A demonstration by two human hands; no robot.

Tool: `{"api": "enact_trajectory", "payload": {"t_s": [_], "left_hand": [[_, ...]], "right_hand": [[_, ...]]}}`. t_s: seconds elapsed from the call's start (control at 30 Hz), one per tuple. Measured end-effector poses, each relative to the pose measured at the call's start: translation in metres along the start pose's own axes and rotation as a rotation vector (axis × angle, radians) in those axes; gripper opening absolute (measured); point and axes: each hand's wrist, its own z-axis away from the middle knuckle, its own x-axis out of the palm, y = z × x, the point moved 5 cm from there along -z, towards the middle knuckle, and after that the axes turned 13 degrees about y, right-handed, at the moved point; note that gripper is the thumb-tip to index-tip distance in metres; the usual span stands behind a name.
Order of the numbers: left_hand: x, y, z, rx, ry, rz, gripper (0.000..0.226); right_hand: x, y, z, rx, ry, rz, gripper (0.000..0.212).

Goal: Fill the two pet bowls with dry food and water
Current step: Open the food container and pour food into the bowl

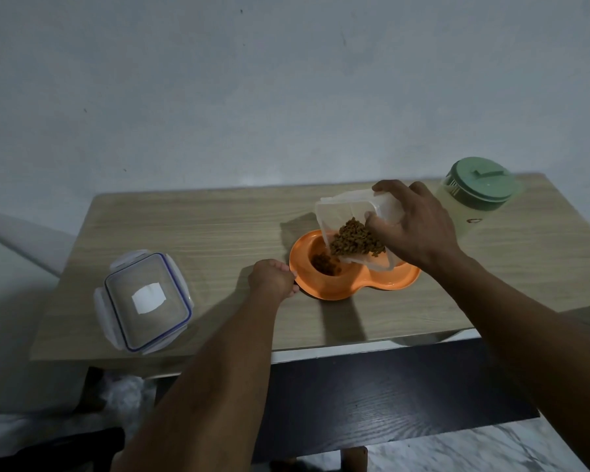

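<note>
An orange double pet bowl (pixel 348 287) sits on the wooden table (pixel 218 233). My right hand (pixel 416 229) grips a clear plastic container (pixel 341 212), tilted down over the left bowl. Brown dry food (pixel 355 240) is piled at the container's lower edge, and some kibble (pixel 324 264) lies in the left bowl. My left hand (pixel 273 279) holds the bowl's left rim. The right bowl is partly hidden behind the container and looks empty of food. A water jug with a green lid (pixel 477 180) stands at the back right.
The container's clear lid (pixel 145 301) with blue seal and side clips lies flat at the table's front left. A wall rises close behind the table. A dark lower surface (pixel 389 396) juts out below the table's front edge.
</note>
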Motion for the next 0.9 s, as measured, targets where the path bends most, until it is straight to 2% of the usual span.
{"api": "enact_trajectory", "payload": {"t_s": [0.27, 0.47, 0.63, 0.8, 0.9], "left_hand": [[0.002, 0.0, -0.002, -0.003, -0.019, -0.01, 0.006], [0.002, 0.001, -0.001, -0.003, -0.026, -0.017, 0.006], [0.0, 0.002, 0.001, -0.016, -0.044, 0.001, 0.007], [-0.004, 0.003, 0.01, -0.023, -0.071, 0.07, 0.006], [-0.008, 0.002, 0.017, -0.017, -0.117, 0.097, 0.013]], "right_hand": [[-0.005, 0.015, -0.003, 0.072, 0.048, -0.082, 0.055], [-0.007, 0.017, -0.002, 0.057, 0.065, -0.075, 0.055], [-0.003, 0.021, -0.002, 0.137, 0.064, -0.151, 0.051], [-0.002, 0.042, 0.007, 0.538, 0.134, -0.498, 0.041], [0.007, 0.054, 0.024, 0.843, 0.145, -0.739, 0.017]]}}
